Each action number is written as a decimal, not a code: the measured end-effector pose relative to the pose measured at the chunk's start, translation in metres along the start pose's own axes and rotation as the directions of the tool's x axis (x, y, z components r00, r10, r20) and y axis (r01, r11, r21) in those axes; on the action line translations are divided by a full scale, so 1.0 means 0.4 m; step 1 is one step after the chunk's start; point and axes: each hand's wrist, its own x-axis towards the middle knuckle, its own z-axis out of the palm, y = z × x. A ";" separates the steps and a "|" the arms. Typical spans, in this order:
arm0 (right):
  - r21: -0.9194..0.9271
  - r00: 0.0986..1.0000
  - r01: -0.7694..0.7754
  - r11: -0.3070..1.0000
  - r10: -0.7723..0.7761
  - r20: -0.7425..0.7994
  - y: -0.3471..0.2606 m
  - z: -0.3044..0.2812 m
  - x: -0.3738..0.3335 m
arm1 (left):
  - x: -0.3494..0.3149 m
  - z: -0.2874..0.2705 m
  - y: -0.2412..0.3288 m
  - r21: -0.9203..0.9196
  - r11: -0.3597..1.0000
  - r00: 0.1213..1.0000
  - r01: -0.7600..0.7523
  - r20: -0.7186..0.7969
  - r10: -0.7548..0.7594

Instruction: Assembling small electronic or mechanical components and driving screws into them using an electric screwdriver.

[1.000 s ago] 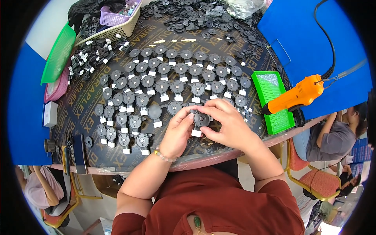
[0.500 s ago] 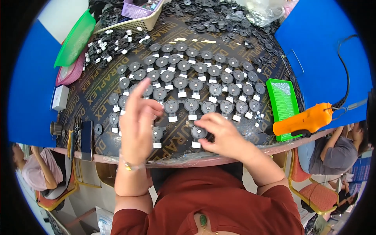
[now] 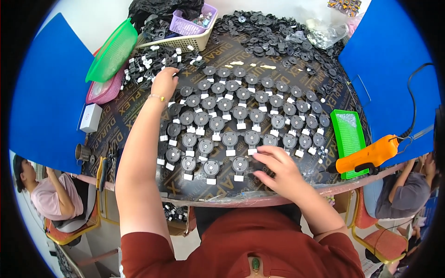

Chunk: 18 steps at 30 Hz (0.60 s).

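Note:
My left hand (image 3: pixel 165 84) reaches far forward to the near edge of a pile of black pieces with white ends (image 3: pixel 155 62). Its fingers look drawn together, and whatever is between them is hidden. Close to the table's front edge, my right hand (image 3: pixel 280 171) is open, thumb and fingers apart, with nothing in it. Just left of its fingertips lies a round black disc part with a white tab (image 3: pixel 240 164). Many similar disc parts (image 3: pixel 216 124) are laid flat in curved rows across the dark table, white tabs toward me.
An orange power screwdriver (image 3: pixel 366 155) rests by a green tray (image 3: pixel 347 134) at right. Loose black discs (image 3: pixel 278 39) are heaped at the back. Baskets (image 3: pixel 204 41), a green colander (image 3: pixel 111 51) and a white box (image 3: pixel 91 118) stand at left. Blue panels (image 3: pixel 51 97) flank the table; seated people are beyond.
My left hand has moved forward and left to the pile. My right hand has let go of the round disc part and opened beside it. The view has shifted a little.

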 end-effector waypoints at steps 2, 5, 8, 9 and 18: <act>-0.093 0.996 -0.050 0.994 0.042 -0.083 0.001 -0.044 -0.034 | 0.056 0.061 -0.036 0.069 0.997 0.998 -0.046 0.055 0.043; -0.113 0.954 -0.214 0.970 0.182 -0.240 0.026 -0.105 -0.091 | 0.108 0.131 -0.106 0.260 0.965 0.982 0.042 0.167 -0.087; -0.194 0.880 -0.416 0.888 0.340 -0.330 0.054 -0.166 -0.143 | 0.139 0.139 -0.144 0.316 0.941 0.966 0.122 0.181 -0.185; -0.251 0.872 -0.442 0.861 0.347 -0.346 0.071 -0.180 -0.166 | 0.155 0.122 -0.112 0.311 0.938 0.949 0.152 0.219 -0.226; -0.524 0.885 -0.464 0.714 0.361 -0.292 0.180 -0.194 -0.212 | 0.132 -0.067 -0.100 -0.035 0.980 0.967 0.197 0.173 -0.188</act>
